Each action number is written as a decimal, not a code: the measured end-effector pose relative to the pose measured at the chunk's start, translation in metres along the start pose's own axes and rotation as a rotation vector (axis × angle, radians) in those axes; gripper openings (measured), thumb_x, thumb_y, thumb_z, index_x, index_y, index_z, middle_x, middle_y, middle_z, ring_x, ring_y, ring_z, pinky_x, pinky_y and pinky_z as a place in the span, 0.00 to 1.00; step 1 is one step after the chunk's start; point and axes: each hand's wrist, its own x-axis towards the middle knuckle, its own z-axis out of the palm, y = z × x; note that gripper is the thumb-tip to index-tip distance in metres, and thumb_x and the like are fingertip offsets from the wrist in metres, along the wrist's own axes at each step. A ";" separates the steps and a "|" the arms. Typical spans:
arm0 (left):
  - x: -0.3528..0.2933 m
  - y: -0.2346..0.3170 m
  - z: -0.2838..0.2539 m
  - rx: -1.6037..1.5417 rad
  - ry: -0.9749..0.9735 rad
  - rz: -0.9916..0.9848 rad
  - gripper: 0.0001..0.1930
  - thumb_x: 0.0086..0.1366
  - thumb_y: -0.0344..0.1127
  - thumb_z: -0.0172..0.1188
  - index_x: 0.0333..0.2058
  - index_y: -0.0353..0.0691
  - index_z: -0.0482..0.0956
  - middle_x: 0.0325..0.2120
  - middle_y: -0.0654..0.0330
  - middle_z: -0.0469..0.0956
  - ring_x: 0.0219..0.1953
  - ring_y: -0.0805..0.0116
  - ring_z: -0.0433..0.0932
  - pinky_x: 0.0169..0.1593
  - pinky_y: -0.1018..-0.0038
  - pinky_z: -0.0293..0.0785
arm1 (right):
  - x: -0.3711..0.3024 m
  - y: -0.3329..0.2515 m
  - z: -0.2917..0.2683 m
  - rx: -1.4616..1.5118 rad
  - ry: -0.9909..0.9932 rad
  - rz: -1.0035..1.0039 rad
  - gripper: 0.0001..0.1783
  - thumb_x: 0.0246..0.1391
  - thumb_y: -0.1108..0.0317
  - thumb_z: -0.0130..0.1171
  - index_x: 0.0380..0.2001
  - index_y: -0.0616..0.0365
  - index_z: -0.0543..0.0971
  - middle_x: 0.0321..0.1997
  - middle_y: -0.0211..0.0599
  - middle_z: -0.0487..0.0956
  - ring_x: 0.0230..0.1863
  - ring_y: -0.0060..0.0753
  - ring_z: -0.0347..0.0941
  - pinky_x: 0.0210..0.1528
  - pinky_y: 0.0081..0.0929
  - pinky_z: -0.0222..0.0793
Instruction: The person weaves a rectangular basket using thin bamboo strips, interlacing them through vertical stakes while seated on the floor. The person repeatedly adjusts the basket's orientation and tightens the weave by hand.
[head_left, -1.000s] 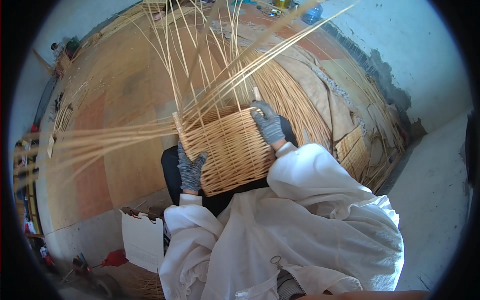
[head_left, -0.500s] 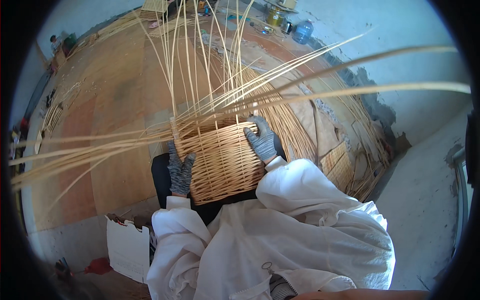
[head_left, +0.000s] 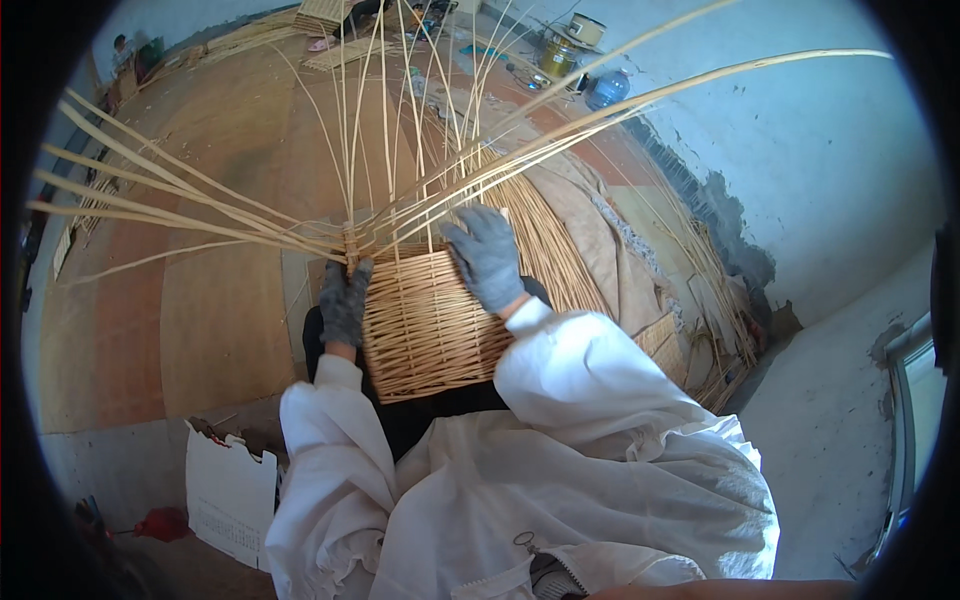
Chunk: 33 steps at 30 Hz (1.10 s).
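Observation:
A half-woven wicker basket (head_left: 425,325) leans on my lap, its woven side facing up toward me. Long pale willow rods (head_left: 390,120) stand up from its top edge, and others fan out to the left and right. My left hand (head_left: 347,300), in a grey glove, is closed around the basket's upper left corner, thumb on the woven face, other fingers partly hidden. My right hand (head_left: 487,258), also gloved, lies over the upper right edge with its back up and fingers stretched across the rim toward the rods. Its fingertips are partly hidden among them.
A thick bundle of rods (head_left: 545,230) lies behind the basket on a brown cloth (head_left: 590,210). A torn white carton (head_left: 232,490) stands at lower left. Against the far wall are a blue water jug (head_left: 608,90) and a metal bucket (head_left: 560,55). Boards (head_left: 220,330) cover the floor.
My right hand has slid up and left from the basket's right side onto its top edge. My left hand has moved up to the corner. The side rods have swung upward.

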 end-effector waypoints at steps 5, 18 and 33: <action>0.050 -0.034 0.014 0.237 -0.143 -0.232 0.28 0.54 0.45 0.63 0.49 0.33 0.69 0.37 0.52 0.76 0.37 0.66 0.75 0.42 0.71 0.71 | 0.026 0.035 0.025 -0.070 -0.225 -0.351 0.12 0.39 0.74 0.55 0.32 0.56 0.76 0.32 0.39 0.74 0.40 0.42 0.69 0.46 0.39 0.64; 0.059 -0.027 0.010 -0.064 -0.253 0.216 0.34 0.47 0.24 0.63 0.54 0.40 0.61 0.47 0.60 0.66 0.49 0.66 0.67 0.54 0.71 0.68 | 0.008 0.026 0.012 1.226 -0.448 1.220 0.17 0.52 0.70 0.56 0.45 0.64 0.70 0.38 0.48 0.76 0.40 0.40 0.75 0.42 0.28 0.75; 0.066 -0.051 0.017 -0.100 -0.243 0.229 0.30 0.47 0.28 0.64 0.50 0.37 0.63 0.43 0.59 0.68 0.46 0.67 0.68 0.52 0.71 0.68 | 0.084 0.055 0.058 1.293 -0.103 0.712 0.09 0.52 0.69 0.56 0.37 0.58 0.76 0.36 0.35 0.77 0.40 0.28 0.72 0.40 0.24 0.71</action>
